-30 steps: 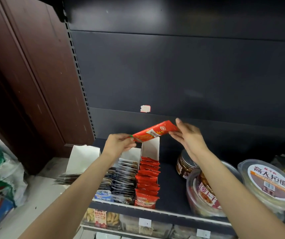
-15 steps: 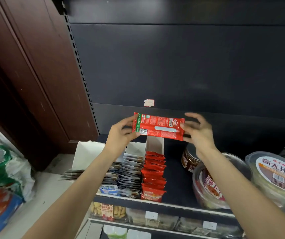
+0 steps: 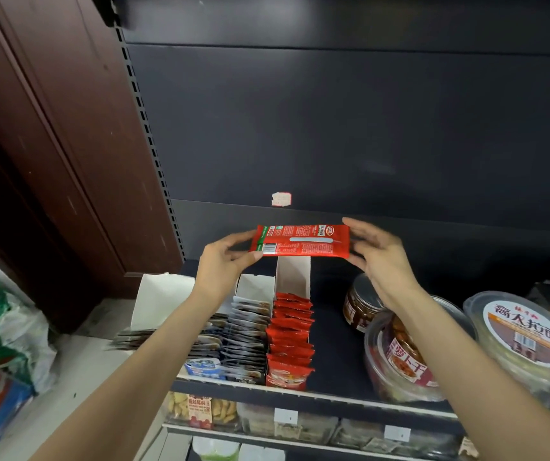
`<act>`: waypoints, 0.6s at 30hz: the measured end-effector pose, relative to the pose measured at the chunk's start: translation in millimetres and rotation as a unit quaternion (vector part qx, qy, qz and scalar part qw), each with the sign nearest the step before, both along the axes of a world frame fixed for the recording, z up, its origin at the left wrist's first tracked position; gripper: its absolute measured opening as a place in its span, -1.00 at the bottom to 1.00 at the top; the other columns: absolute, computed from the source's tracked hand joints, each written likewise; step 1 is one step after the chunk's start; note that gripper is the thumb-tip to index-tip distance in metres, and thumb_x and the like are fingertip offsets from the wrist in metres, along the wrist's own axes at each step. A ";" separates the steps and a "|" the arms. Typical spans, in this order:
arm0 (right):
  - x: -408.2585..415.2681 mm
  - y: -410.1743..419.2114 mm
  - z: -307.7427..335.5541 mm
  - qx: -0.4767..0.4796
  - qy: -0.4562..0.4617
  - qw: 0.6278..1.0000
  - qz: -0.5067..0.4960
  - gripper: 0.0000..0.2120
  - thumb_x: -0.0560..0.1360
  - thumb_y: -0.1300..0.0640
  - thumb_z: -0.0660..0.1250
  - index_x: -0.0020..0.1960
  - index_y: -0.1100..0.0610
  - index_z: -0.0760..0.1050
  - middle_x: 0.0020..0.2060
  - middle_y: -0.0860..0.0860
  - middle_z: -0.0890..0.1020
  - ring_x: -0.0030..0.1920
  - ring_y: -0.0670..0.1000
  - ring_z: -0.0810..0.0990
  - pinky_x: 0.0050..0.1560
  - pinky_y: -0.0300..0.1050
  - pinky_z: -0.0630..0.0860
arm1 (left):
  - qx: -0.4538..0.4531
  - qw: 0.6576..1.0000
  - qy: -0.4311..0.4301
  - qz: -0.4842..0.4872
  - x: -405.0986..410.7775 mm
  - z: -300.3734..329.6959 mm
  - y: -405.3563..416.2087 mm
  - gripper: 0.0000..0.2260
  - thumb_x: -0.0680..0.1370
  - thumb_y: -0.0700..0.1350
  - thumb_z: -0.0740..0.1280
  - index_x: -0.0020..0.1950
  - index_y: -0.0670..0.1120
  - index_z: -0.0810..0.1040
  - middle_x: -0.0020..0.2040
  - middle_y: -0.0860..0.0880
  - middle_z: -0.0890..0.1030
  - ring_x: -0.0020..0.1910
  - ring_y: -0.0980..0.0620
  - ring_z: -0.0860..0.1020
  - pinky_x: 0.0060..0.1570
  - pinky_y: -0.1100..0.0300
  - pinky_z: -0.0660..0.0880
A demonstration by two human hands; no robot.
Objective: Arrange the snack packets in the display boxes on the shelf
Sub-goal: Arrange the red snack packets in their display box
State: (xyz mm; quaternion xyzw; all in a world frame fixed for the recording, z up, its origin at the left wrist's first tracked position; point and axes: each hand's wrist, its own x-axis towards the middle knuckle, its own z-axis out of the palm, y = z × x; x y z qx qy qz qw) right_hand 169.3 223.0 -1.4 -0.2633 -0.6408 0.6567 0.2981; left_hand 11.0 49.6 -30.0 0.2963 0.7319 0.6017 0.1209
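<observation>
My left forearm covers part of the leftmost display box (image 3: pixel 163 302) and the dark packets (image 3: pixel 247 337) beside it, so I cannot make out how those rows sit underneath. The shelf (image 3: pixel 336 395) is cut off at the right edge, and the price tags along its front rail are too small to read. The red packet (image 3: pixel 300 240) shows its back face: fine white print, a barcode at the left end and a green strip there, none of it legible. The round tub (image 3: pixel 526 337) at right carries large Chinese characters on its lid; the tub (image 3: pixel 403 354) beside it has a red-and-white label, partly hidden by my right forearm. The packet is long, flat, glossy red, held level in the air above the open white flap of the red-packet box (image 3: pixel 291 277). My left hand (image 3: pixel 223 261) pinches its left end between thumb and fingers; my right hand (image 3: pixel 376 251) grips its right end with fingers curled over the top edge.
</observation>
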 end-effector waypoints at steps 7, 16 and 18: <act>-2.6 4.0 -2.5 0.115 -0.010 0.993 -0.032 -0.83 0.47 0.29 0.37 -0.04 0.03 0.58 -0.10 -0.06 0.64 -0.06 -0.10 0.62 -0.19 -0.26 0.61 | 0.027 0.992 -0.118 -0.026 -6.7 -6.0 5.5 -0.79 0.50 -0.25 0.37 0.13 -0.18 0.60 -0.10 0.00 0.66 -0.21 0.20 0.59 -0.16 0.44 0.50; -20.3 7.6 -5.4 0.228 -0.073 0.967 -0.087 -0.91 0.48 0.10 0.37 -0.09 0.12 0.56 -0.15 0.04 0.65 -0.10 0.02 0.64 -0.05 -0.05 0.59 | -0.102 0.987 -0.124 -0.012 -7.8 -14.5 21.8 -0.79 0.60 -0.05 0.25 0.10 -0.15 0.56 -0.12 -0.06 0.66 -0.28 0.06 0.59 -0.20 0.23 0.48; -22.8 9.9 -5.4 0.268 -0.088 0.954 -0.104 -0.90 0.48 0.07 0.37 -0.11 0.10 0.56 -0.17 0.01 0.65 -0.11 -0.01 0.63 -0.03 0.00 0.59 | -0.147 0.989 -0.029 -0.007 -11.0 -19.5 24.4 -0.75 0.58 -0.08 0.28 0.17 -0.19 0.57 -0.04 -0.09 0.66 -0.18 0.03 0.61 -0.17 0.26 0.46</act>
